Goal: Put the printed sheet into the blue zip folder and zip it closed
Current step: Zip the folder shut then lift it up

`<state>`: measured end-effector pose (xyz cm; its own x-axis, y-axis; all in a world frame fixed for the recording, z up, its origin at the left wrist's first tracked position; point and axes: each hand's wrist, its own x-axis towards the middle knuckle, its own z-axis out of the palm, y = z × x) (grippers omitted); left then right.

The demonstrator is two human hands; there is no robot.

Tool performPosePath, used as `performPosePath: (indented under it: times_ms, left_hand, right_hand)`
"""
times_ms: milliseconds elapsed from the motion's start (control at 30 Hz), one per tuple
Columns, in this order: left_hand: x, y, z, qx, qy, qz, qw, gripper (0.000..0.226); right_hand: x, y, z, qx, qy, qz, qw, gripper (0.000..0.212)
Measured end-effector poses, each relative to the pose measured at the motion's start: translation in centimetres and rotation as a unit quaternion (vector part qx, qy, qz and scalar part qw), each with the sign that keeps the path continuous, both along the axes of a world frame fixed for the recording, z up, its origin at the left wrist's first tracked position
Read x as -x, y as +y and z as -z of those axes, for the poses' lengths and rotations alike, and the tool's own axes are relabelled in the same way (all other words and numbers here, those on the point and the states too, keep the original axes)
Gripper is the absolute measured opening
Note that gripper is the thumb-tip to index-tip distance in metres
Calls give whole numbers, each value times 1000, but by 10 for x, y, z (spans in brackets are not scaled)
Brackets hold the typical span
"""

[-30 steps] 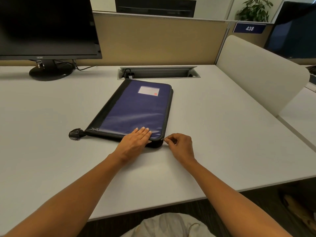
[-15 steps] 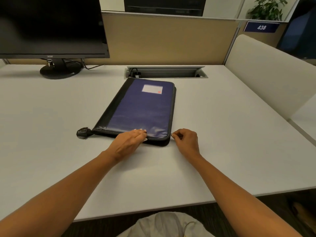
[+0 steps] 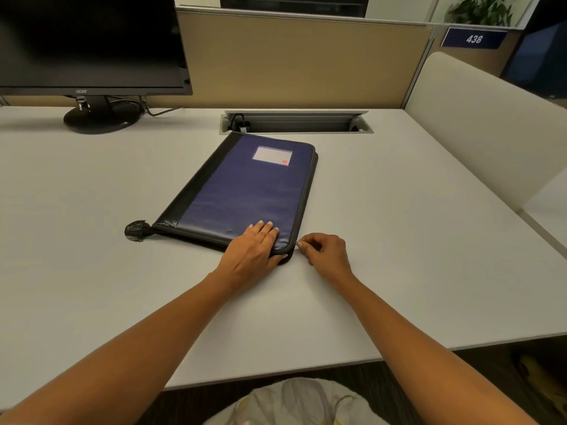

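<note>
While the person's bare forearms reach out from the bottom of the view, the two hands meet at the near right corner of the flat blue zip folder with black spine and edging (image 3: 245, 188), which lies closed on the white desk (image 3: 399, 240). The left hand (image 3: 251, 250) lies flat, fingers spread and unclenched, pressing the cover down just beside that corner. The right hand (image 3: 326, 254) is pinched thumb to forefinger on the small zip pull (image 3: 297, 242) at the corner, the other fingers curled. No printed sheet shows anywhere, so it is probably already inside; the zip along the right edge seems yet to be run, though how far it is done I cannot tell.

The folder looks light and semi-stiff, with a smooth, rather slippery cover that could skate on the desk, so the flat palm as anchor is a sound choice. The pull is tiny and best taken by the fingertips; rounding the corner is where it may snag.

A black strap tab (image 3: 136, 230) sticks out at the near left corner. Farther off sit a recessed cable tray (image 3: 306, 124), a black monitor (image 3: 92, 44) and a beige partition (image 3: 291, 56).
</note>
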<state>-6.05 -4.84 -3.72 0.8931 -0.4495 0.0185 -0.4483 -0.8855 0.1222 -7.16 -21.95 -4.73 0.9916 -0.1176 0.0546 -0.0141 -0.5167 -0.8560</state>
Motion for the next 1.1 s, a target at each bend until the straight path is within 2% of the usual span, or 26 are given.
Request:
performPosePath:
  times_ms: [300,433,733,800,867,900,1100]
  left_hand:
    - [4,4,6,-22,5,-7,1000,63]
    - [4,13,4,-43,2,2,999,60]
    - [8,25,-6,-59,4,8,998,54]
    - [9,29,-10,-52,5,5,999,63]
    - [12,33,-13,-33,5,11,999,89]
    - [13,36,-13,-23,2,12,1000,95]
    - [12,55,-7,-17,-8,24,1000,105]
  right_hand:
    - [5,9,1,-14,2,-41,999,13]
    - [13,25,2,-10,-19,-85,996,12]
    - [14,34,-3,53,-105,-72,990,10]
    - [12,35,-3,59,-115,-58,990,10]
    - [9,35,-3,61,-118,-44,990,11]
    - [8,35,-4,61,-119,-43,990,11]
    - [3,44,-4,68,-120,-46,989,13]
